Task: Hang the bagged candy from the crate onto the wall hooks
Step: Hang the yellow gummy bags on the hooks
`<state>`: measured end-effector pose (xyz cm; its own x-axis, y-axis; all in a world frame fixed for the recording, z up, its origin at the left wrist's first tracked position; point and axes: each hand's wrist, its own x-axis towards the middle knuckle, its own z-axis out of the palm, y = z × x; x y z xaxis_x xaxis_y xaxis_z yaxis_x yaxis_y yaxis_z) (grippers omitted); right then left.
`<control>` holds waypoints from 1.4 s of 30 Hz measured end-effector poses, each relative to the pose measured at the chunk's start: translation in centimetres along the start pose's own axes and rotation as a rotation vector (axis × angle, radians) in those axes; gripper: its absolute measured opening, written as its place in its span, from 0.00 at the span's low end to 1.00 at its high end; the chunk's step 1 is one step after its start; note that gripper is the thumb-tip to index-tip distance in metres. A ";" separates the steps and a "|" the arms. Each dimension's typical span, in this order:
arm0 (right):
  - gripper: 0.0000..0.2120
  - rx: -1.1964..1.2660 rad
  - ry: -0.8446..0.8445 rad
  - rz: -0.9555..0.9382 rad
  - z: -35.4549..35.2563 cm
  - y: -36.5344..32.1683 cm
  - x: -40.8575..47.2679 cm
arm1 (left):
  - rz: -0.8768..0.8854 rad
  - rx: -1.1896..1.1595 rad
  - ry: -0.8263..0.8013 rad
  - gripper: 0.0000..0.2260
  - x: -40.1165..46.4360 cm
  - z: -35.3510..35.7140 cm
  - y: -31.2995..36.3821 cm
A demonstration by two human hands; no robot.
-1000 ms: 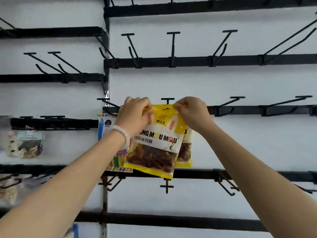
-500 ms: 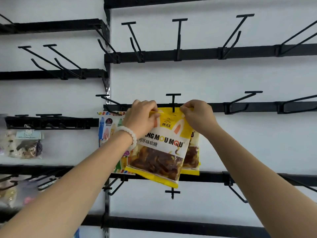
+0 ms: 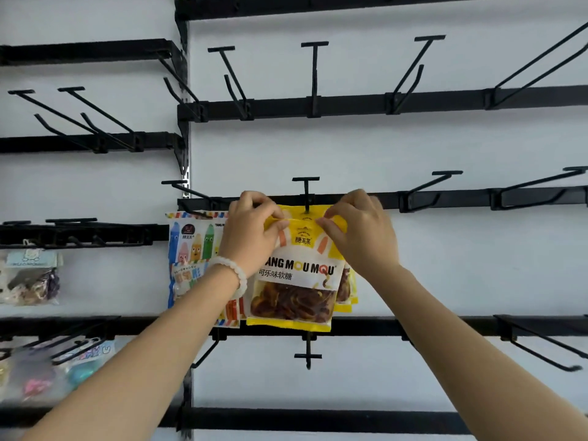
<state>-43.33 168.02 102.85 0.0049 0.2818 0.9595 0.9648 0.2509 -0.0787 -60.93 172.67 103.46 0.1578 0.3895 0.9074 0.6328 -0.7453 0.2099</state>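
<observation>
Both hands pinch the top edge of a yellow candy bag [image 3: 294, 275] at the middle wall hook [image 3: 306, 194]: the left hand [image 3: 251, 233] grips its left corner, the right hand [image 3: 359, 230] its right. More yellow bags [image 3: 348, 288] hang behind it, and a crayon-print bag [image 3: 194, 249] hangs just left.

The left hand [image 3: 251, 230] and right hand [image 3: 356, 230] pinch the top corners of a yellow candy bag [image 3: 296, 275], its hole at the wall hook [image 3: 306, 194] between them.
</observation>
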 end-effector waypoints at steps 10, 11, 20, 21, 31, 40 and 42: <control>0.06 0.351 -0.096 0.162 -3.7 -2.8 1.0 | 0.025 0.007 0.054 0.07 0.7 -4.3 2.7; 0.06 0.352 -0.081 0.178 -3.9 -3.1 1.5 | 0.033 0.032 0.049 0.07 1.1 -4.6 2.8; 0.07 0.321 -0.080 0.329 -2.8 -2.9 2.7 | -0.027 0.179 -0.038 0.09 2.5 -3.7 2.4; 0.07 0.325 -0.079 0.334 -2.7 -2.9 2.7 | -0.029 0.166 -0.040 0.09 2.6 -3.5 2.2; 0.02 0.389 -0.085 0.366 -2.2 -2.8 3.3 | -0.031 -0.017 -0.041 0.05 2.8 -2.6 1.3; 0.03 0.335 -0.134 0.404 -1.5 -1.7 2.9 | -0.042 0.097 -0.110 0.08 2.5 -1.7 1.1; 0.04 0.290 -0.149 0.395 -0.9 -1.5 2.7 | -0.046 0.141 -0.095 0.09 2.4 -1.2 0.8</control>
<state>-44.53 167.54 105.83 0.2966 0.5303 0.7942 0.7843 0.3393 -0.5194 -60.92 172.36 106.26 0.1931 0.4755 0.8583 0.7402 -0.6448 0.1907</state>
